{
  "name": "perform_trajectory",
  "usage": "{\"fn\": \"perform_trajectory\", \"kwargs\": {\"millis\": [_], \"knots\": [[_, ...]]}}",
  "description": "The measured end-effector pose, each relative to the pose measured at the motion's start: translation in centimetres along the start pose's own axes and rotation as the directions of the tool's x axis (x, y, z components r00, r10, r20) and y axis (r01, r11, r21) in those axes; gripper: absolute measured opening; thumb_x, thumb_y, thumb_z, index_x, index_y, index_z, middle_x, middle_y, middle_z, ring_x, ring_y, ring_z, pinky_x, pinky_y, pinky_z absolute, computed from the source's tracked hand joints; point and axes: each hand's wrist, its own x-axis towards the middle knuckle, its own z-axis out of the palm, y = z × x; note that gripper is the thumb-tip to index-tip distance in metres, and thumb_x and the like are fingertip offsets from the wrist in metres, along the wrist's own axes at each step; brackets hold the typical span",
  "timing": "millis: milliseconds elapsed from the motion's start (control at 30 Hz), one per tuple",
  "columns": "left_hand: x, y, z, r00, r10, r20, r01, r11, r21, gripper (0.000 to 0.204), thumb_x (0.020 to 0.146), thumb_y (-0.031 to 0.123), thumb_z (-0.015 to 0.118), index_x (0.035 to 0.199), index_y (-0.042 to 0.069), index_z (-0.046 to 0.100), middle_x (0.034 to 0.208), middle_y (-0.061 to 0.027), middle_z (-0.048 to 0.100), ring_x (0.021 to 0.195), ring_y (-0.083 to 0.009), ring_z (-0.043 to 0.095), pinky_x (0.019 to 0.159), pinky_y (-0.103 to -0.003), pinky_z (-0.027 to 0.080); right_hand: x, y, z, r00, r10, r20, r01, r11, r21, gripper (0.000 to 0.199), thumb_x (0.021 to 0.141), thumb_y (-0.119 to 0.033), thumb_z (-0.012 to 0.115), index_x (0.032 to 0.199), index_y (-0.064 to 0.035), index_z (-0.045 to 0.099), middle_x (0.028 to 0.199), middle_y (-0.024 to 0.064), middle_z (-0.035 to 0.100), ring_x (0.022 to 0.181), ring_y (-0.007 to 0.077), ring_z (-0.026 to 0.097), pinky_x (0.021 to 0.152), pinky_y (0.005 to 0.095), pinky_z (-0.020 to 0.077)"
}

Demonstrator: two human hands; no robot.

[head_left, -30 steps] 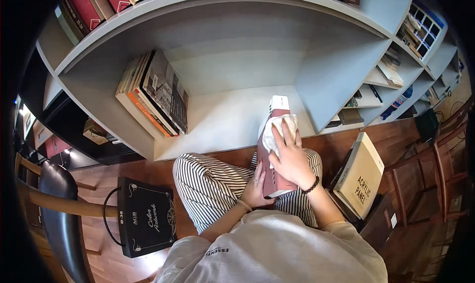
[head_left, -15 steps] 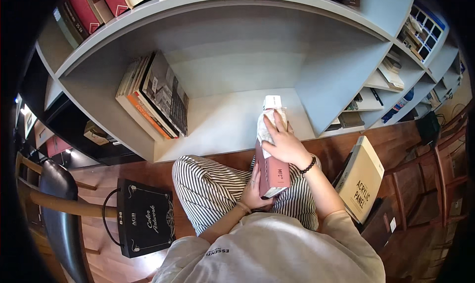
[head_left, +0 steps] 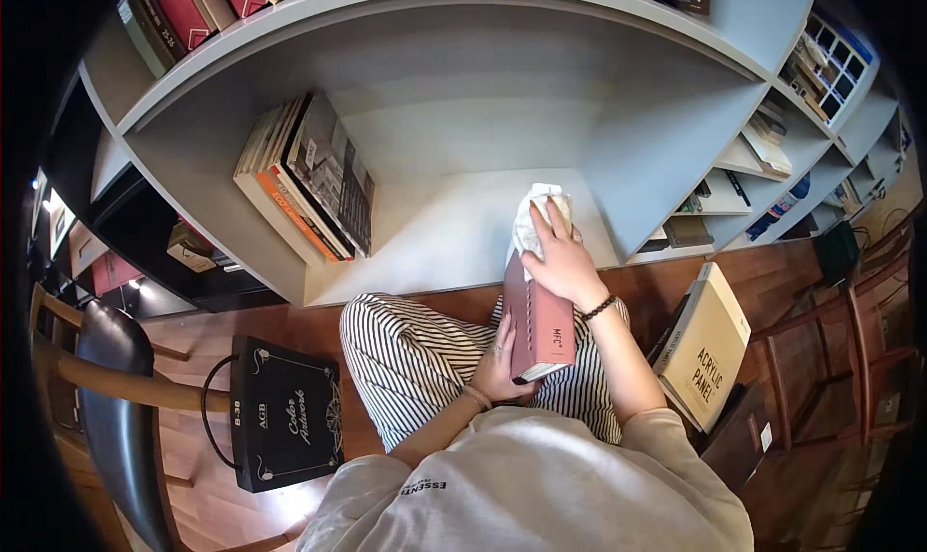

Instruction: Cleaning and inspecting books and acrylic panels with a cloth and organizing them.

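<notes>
A thick dusty-pink book point(head_left: 547, 334), shaped like a sample binder, lies lengthwise over my lap, its far end toward the shelf. My left hand point(head_left: 499, 366) grips its left side near the close end, a ring on one finger. On the far end my right hand point(head_left: 564, 262) holds a crumpled white cloth point(head_left: 527, 226) against the surface, fingers spread over it; a dark bead bracelet circles that wrist. Cloth and fingers cover most of the book's far part.
Ahead is a grey shelf compartment point(head_left: 425, 228) with several upright books point(head_left: 328, 180) at its left. A black carry case point(head_left: 285, 412) stands left on the wood floor, beside a chair point(head_left: 116, 397). A cream book point(head_left: 710, 349) leans at my right, near wooden chairs point(head_left: 821, 359).
The cloth and my right hand have slid to the far end, covering the white part that showed there. The book has turned slightly, showing more of its pink face.
</notes>
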Motion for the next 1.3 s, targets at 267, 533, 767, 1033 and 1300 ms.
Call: {"fn": "perform_trajectory", "kwargs": {"millis": [267,533,767,1033,1300], "knots": [[0.4,-0.3,0.2,0.984,0.165,-0.062,-0.160,0.984,0.072,0.111,0.057,0.034,0.080,0.143,0.001,0.018,0.149,-0.0282,0.014,0.137,-0.0439,0.023,0.110,-0.045,0.029,-5.4,1.7,-0.5,0.992,-0.111,-0.063,0.113,0.993,0.039,0.074,0.084,-0.032,0.053,0.147,-0.0097,0.021,0.152,0.0218,0.013,0.137,0.0415,0.022,0.110,0.0464,0.0256],[0.5,-0.2,-0.2,0.995,0.084,-0.050,-0.079,0.992,0.094,0.121,0.057,0.035,0.081,0.144,-0.005,0.007,0.150,-0.0308,0.010,0.136,-0.0460,0.024,0.109,-0.043,0.031,-1.1,1.8,-0.9,0.992,-0.115,0.056,0.107,0.986,0.131,0.075,0.083,-0.036,0.054,0.148,-0.0150,0.022,0.154,0.0209,0.009,0.139,0.0398,0.021,0.111,0.0453,0.0255],[1.0,0.0,0.1,0.997,0.058,-0.046,-0.056,0.997,0.054,0.120,0.058,0.036,0.081,0.144,-0.006,0.008,0.150,-0.0306,0.010,0.134,-0.0450,0.028,0.108,-0.041,0.033,6.6,4.3,0.3,0.999,-0.027,0.022,0.022,0.980,0.200,0.078,0.081,-0.041,0.055,0.148,-0.0180,0.022,0.154,0.0201,0.008,0.139,0.0374,0.023,0.110,0.0433,0.0276],[0.3,-0.1,0.1,0.993,0.116,-0.032,-0.112,0.987,0.112,0.118,0.059,0.040,0.081,0.144,-0.003,0.010,0.150,-0.0302,0.011,0.135,-0.0457,0.026,0.107,-0.043,0.034,5.7,4.9,1.2,0.998,0.041,-0.052,-0.035,0.993,0.113,0.080,0.082,-0.039,0.054,0.149,-0.0152,0.017,0.155,0.0198,0.006,0.139,0.0368,0.024,0.108,0.0466,0.0296],[0.4,-0.5,-0.1,0.983,0.181,-0.041,-0.173,0.973,0.153,0.118,0.060,0.042,0.081,0.145,-0.001,0.011,0.149,-0.0310,0.011,0.135,-0.0453,0.026,0.107,-0.043,0.033,-1.8,2.3,0.4,0.999,0.031,-0.021,-0.028,0.992,0.120,0.082,0.079,-0.032,0.057,0.148,-0.0142,0.018,0.154,0.0203,0.006,0.139,0.0373,0.022,0.109,0.0480,0.0281]]}}
